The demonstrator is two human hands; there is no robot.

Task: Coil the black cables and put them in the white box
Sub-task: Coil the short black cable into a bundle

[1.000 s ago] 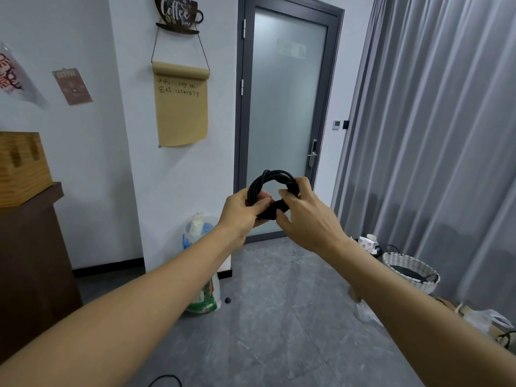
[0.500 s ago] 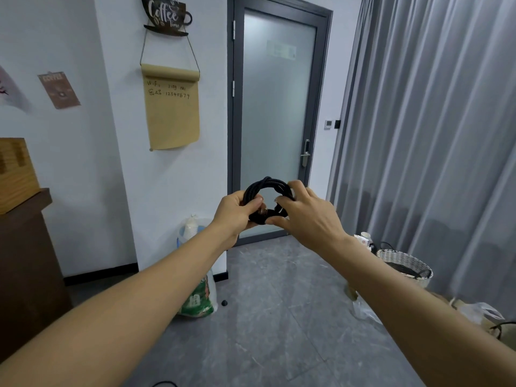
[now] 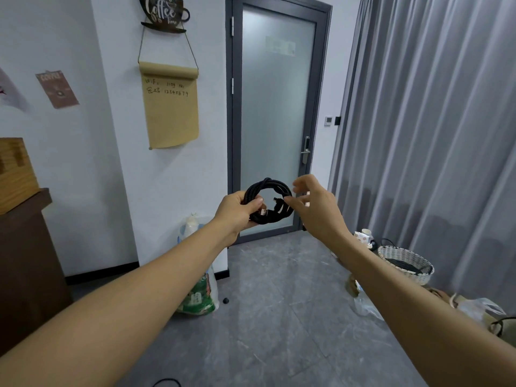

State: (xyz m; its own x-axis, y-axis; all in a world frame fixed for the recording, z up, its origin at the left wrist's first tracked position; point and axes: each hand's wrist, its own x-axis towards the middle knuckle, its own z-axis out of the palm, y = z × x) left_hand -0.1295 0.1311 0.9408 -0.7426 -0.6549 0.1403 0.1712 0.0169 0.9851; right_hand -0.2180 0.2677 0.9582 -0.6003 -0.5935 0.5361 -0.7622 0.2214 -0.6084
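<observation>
A black braided cable (image 3: 272, 186), wound into a small coil, is held up at chest height in front of the glass door. My left hand (image 3: 237, 212) grips the coil's left and lower side, thumb across the strands, with a USB plug sticking out beside the thumb. My right hand (image 3: 314, 208) is just right of the coil with its fingers spread and loosely bent; its fingertips are at the coil's right edge, and I cannot tell if they touch. No white box is in view.
A white woven basket (image 3: 405, 272) with dark cables inside stands on the grey floor at the right, near plastic bags (image 3: 368, 305). A bag of cups (image 3: 198, 289) leans on the wall. A dark wooden cabinet (image 3: 25, 261) is at the left. Another cable end (image 3: 166, 382) lies at the bottom edge.
My right hand has let go of the coil and opened, moving slightly right. My left hand keeps holding the coil. The view has shifted a little.
</observation>
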